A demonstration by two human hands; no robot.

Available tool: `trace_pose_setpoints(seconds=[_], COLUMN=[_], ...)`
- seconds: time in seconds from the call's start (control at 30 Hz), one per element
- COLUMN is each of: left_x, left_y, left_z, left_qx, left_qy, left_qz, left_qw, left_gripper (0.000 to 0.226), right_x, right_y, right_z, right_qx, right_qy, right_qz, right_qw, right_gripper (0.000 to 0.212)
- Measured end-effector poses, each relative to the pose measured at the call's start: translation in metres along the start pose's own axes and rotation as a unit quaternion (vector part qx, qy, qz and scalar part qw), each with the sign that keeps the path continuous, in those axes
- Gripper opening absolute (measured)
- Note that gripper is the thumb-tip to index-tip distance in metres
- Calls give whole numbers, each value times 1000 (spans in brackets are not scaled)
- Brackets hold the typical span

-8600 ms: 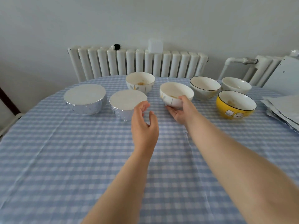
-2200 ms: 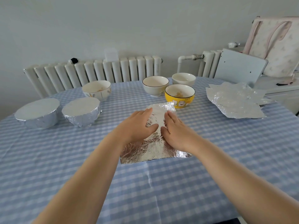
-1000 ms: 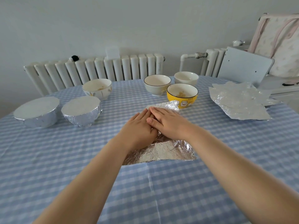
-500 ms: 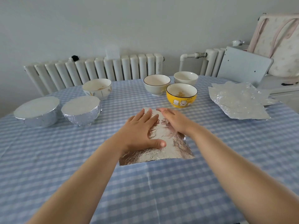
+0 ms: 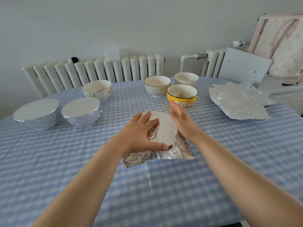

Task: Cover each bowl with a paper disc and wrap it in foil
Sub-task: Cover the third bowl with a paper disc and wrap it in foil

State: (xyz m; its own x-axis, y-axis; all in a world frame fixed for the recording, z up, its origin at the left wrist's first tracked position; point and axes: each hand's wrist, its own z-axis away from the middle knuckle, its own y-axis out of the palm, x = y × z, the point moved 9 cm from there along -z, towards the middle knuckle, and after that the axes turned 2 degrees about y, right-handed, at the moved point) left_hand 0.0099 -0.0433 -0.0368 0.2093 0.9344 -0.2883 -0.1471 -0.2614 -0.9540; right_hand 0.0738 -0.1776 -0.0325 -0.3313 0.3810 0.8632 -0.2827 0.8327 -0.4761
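Note:
A crinkled foil sheet (image 5: pixel 173 153) lies at the table's middle, draped over a round shape whose smooth top (image 5: pixel 164 126) shows between my hands. Whatever is under the foil is hidden. My left hand (image 5: pixel 141 133) presses on its left side with fingers spread and the thumb at the near edge. My right hand (image 5: pixel 182 122) stands edge-on, fingers straight, against its right side. Two foil-wrapped bowls with white tops (image 5: pixel 36 114) (image 5: pixel 81 111) sit at the left. Uncovered bowls stand behind: a patterned white bowl (image 5: pixel 97 90), a dark-rimmed bowl (image 5: pixel 157 85), a plain white bowl (image 5: pixel 186 78) and a yellow bowl (image 5: pixel 182 95).
A stack of loose foil sheets (image 5: pixel 237 102) lies at the table's right edge. The blue checked tablecloth (image 5: pixel 164 185) covers the table. A radiator (image 5: pixel 98 71) runs along the wall behind, and a grey board (image 5: pixel 244 68) leans at the back right.
Both hands lay on top of the foil before. Now they have parted to its two sides, the right hand turned edge-on, and the foil's round top shows between them.

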Motion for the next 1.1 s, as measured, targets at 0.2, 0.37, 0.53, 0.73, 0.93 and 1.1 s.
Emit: trace_pose_setpoints(seconds=[0.2,0.37,0.53,0.73,0.93,1.1], left_x=[-2,5,20,23,23,11], left_y=[-1,4,5,2,-5,-11], left_z=[0,-1,-2,1,-3,-8], left_qx=[37,78,36,-9,75,8], left_qy=[16,30,45,64,31,-41], left_qz=[-13,-36,64,148,252,19], left_qw=[999,996,996,987,964,999], left_gripper=[120,129,125,129,131,104], right_x=[7,7,-1,-2,-3,-7], right_y=[22,20,20,19,20,18], right_z=[29,33,31,33,34,35], right_qx=[95,119,101,66,96,100], right_qy=[-114,-107,-109,-106,-98,-84], right_qz=[237,288,258,196,205,224], right_qw=[960,944,955,973,969,966], right_gripper=[109,106,105,117,119,119])
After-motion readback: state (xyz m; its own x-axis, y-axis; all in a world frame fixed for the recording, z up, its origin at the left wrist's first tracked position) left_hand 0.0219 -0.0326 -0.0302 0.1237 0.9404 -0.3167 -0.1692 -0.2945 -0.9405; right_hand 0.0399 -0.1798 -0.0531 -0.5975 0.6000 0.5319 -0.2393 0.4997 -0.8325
